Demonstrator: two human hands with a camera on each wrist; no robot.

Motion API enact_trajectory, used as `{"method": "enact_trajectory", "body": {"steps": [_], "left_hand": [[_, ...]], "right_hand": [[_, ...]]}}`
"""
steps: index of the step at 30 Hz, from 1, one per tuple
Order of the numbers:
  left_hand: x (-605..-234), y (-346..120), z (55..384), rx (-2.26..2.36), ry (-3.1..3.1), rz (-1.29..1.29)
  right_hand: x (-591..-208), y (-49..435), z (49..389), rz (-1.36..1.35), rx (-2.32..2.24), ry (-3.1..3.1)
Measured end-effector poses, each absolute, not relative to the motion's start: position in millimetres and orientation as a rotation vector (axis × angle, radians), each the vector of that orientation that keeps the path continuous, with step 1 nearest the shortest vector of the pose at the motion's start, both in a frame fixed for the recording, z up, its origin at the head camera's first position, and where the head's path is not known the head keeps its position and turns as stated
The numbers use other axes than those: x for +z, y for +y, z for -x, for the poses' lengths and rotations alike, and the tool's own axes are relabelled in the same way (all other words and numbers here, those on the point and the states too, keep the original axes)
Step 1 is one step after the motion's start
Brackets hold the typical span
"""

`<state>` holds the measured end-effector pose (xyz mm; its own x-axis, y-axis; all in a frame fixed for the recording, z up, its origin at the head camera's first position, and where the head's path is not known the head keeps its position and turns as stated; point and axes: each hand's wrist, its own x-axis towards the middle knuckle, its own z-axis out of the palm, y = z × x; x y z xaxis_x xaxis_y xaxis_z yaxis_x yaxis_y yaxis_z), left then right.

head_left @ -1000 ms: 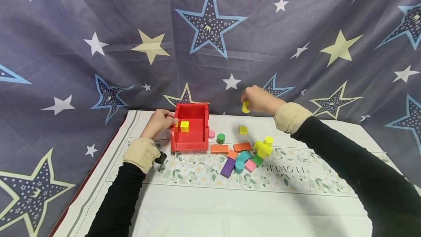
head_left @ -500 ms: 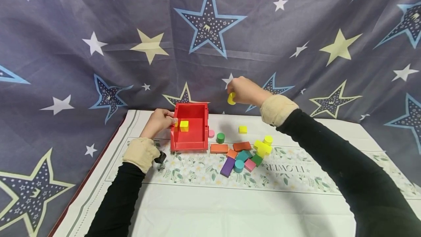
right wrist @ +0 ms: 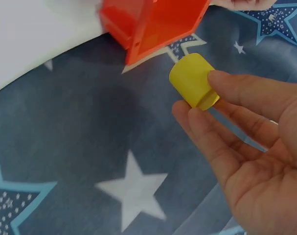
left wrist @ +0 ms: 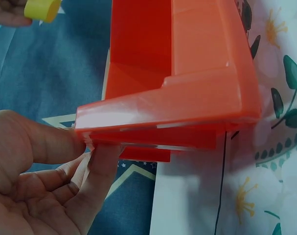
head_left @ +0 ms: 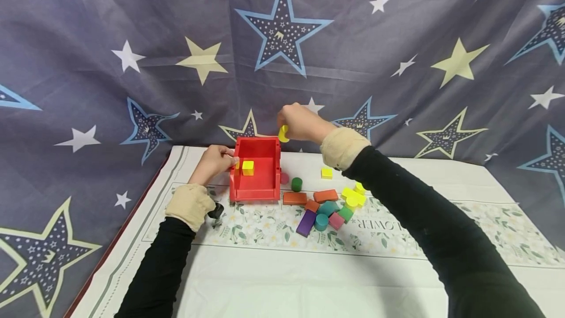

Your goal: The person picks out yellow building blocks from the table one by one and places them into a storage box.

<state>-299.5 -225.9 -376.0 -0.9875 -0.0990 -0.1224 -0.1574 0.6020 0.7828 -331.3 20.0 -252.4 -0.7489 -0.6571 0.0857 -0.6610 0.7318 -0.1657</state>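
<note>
My left hand (head_left: 215, 163) pinches the left wall of a red plastic bin (head_left: 258, 194), thumb on one side and fingers on the other, as the left wrist view shows. Inside the bin lies a yellow block (head_left: 248, 168), and a bit of yellow shows beside my left thumb. Raised just off the bin's far right corner, my right hand (head_left: 301, 122) holds a yellow cylinder block (right wrist: 193, 81) between thumb and fingertips. Much of that cylinder sticks out past the fingers in the right wrist view.
Right of the bin, several coloured blocks lie on the tablecloth (head_left: 282, 278), among them a purple block (head_left: 306, 223), a green cylinder (head_left: 296, 184) and an orange block (head_left: 295, 198). A yellow block (head_left: 326, 173) sits apart. Behind the table hangs a star-patterned curtain (head_left: 282, 92).
My right hand has moved left with the yellow cylinder block, from above the loose blocks to the bin's far right corner. My left hand and the bin have stayed put.
</note>
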Motion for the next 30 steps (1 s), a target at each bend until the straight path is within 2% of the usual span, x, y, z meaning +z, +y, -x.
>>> {"method": "enact_trajectory", "body": {"steps": [13, 30], "left_hand": [[-377, -225, 301, 1.370, 2.735, 0.253], [-378, -225, 301, 1.396, 2.727, 0.236]], "right_hand": [[-264, -23, 320, -1.104, 0.301, -2.957], [-288, -51, 314, -1.174, 0.378, -3.010]]}}
